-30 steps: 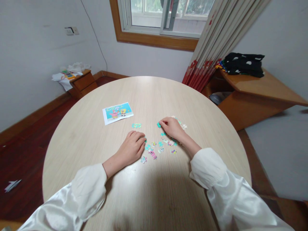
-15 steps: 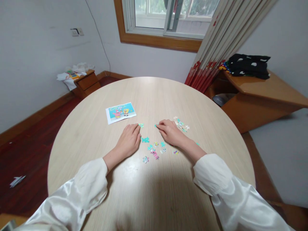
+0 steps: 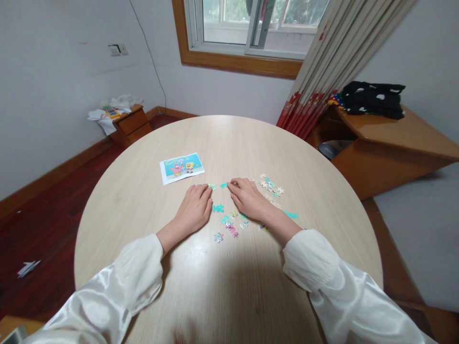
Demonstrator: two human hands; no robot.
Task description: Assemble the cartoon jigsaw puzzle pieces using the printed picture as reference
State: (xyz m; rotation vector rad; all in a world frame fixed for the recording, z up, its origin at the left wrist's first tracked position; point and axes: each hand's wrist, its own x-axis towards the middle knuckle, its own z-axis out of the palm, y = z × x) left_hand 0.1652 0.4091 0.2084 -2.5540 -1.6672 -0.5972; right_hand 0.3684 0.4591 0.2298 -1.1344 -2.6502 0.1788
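My left hand (image 3: 193, 205) rests on the table with its fingers together, the fingertips on a small green and teal jigsaw piece (image 3: 212, 187). Across a narrow gap, my right hand (image 3: 248, 199) grips a teal jigsaw piece (image 3: 224, 185) at its right side, thumb and fingers closed. Just below the hands lie a joined teal piece (image 3: 218, 209), a joined pink cartoon figure (image 3: 230, 228) and a loose blue and pink piece (image 3: 218, 237). My right wrist and forearm partly cover other pieces.
A printed cartoon picture (image 3: 182, 168) lies at the back left of the round table (image 3: 225, 138). Several loose pieces (image 3: 269, 185) are heaped beyond my right hand, and teal pieces (image 3: 291, 215) lie right of my forearm. A wooden cabinet (image 3: 390, 143) stands at the right.
My right hand has moved left with the teal piece, closing the gap to the piece under my left fingertips. My left hand has stayed in place. The view has shifted slightly.
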